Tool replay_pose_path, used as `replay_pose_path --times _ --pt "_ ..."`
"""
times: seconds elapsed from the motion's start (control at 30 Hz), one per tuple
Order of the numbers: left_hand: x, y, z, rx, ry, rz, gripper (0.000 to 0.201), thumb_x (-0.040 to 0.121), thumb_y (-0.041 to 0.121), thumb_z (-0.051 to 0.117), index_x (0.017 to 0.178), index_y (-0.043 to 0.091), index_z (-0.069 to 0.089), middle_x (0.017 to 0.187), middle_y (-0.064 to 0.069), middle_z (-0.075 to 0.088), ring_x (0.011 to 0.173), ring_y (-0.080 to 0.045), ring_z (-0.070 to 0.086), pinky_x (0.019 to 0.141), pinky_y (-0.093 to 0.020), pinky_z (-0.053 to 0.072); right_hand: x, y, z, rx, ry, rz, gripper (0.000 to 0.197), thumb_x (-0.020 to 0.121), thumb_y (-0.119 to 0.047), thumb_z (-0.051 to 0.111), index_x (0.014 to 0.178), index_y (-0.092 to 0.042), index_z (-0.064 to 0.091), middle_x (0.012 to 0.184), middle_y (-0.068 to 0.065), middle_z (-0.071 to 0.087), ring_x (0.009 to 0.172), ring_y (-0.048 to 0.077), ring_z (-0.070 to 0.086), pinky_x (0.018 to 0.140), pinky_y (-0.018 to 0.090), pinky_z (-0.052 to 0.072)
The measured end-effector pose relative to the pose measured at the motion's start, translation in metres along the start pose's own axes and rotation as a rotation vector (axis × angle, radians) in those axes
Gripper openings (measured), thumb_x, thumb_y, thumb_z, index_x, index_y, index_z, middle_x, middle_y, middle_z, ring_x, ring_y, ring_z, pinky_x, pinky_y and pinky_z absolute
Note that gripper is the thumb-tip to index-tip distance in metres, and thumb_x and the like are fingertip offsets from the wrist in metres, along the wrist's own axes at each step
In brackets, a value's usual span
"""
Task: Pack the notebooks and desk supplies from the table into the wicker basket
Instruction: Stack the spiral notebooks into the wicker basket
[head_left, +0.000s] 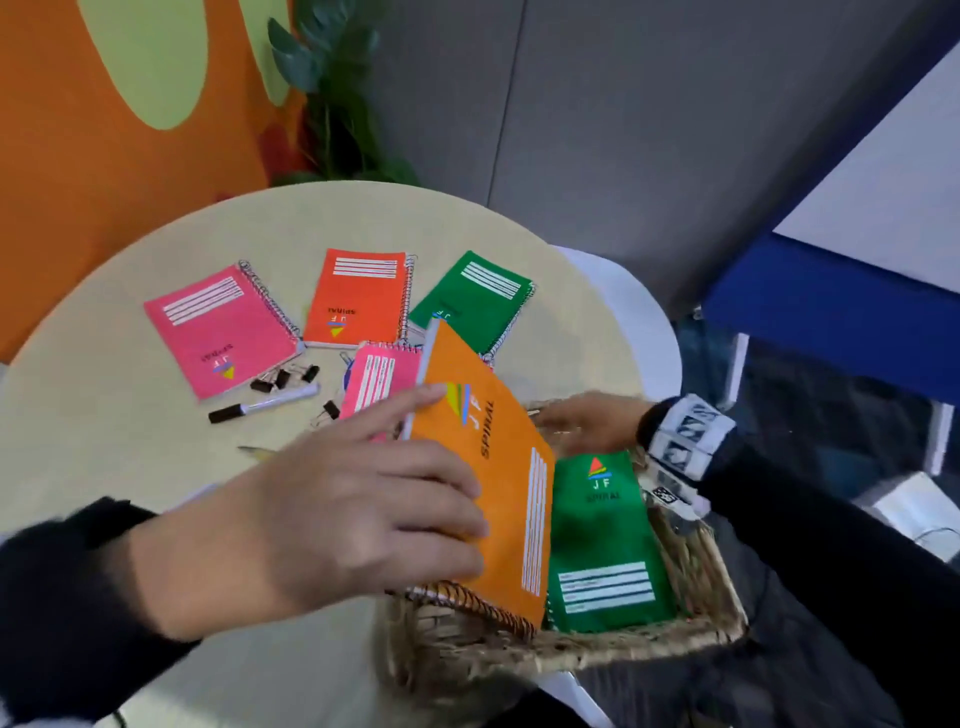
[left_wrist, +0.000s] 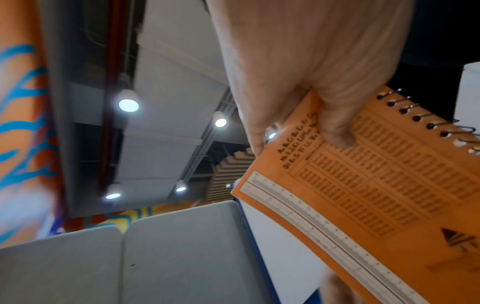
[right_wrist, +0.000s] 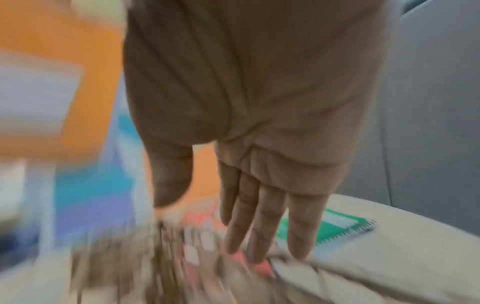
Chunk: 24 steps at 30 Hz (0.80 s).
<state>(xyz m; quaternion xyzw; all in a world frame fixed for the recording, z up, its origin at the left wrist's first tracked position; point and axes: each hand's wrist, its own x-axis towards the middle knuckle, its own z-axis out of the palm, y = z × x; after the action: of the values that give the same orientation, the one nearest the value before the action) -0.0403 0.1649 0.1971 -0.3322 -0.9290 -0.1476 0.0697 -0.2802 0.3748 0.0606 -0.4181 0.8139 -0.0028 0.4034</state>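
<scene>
Fingers of our left hand (head_left: 358, 499) pinch the orange notebook (head_left: 498, 483), tilted with its spiral edge low over the wicker basket (head_left: 711, 582) just right of that grip; our right hand (head_left: 582, 421), spread flat, hovers at the far rim.

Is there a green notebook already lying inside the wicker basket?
Yes, a green notebook lies flat inside the wicker basket.

Head view downward over table (head_left: 104, 415); wrist views close along hands.
</scene>
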Motion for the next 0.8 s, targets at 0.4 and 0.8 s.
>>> replay_pose_path --times 0.4,0.8 --pt "0.043 -0.038 0.035 0.034 0.232 0.037 0.049 0.085 -0.003 0.057 0.128 0.022 0.056 0.133 0.001 0.059 0.124 -0.016 0.051 0.109 -0.031 0.039 -0.118 -0.013 0.034 1.406 0.197 -0.091 0.03 0.092 -0.008 0.049 0.121 -0.007 0.058 0.118 0.018 0.068 0.101 0.032 0.069 0.081 0.038 0.059" --pt "0.064 -0.218 0.144 0.066 -0.449 -0.691 0.082 0.075 0.018 0.075 0.143 0.012 0.029 0.145 -0.013 0.038 0.129 -0.028 0.04 0.101 -0.043 0.047 -0.082 0.034 0.096 1.098 0.356 0.705 0.015 0.092 -0.012 0.055 0.101 -0.008 0.068 0.101 0.012 0.075 0.096 0.03 0.069 0.096 0.051 0.05"
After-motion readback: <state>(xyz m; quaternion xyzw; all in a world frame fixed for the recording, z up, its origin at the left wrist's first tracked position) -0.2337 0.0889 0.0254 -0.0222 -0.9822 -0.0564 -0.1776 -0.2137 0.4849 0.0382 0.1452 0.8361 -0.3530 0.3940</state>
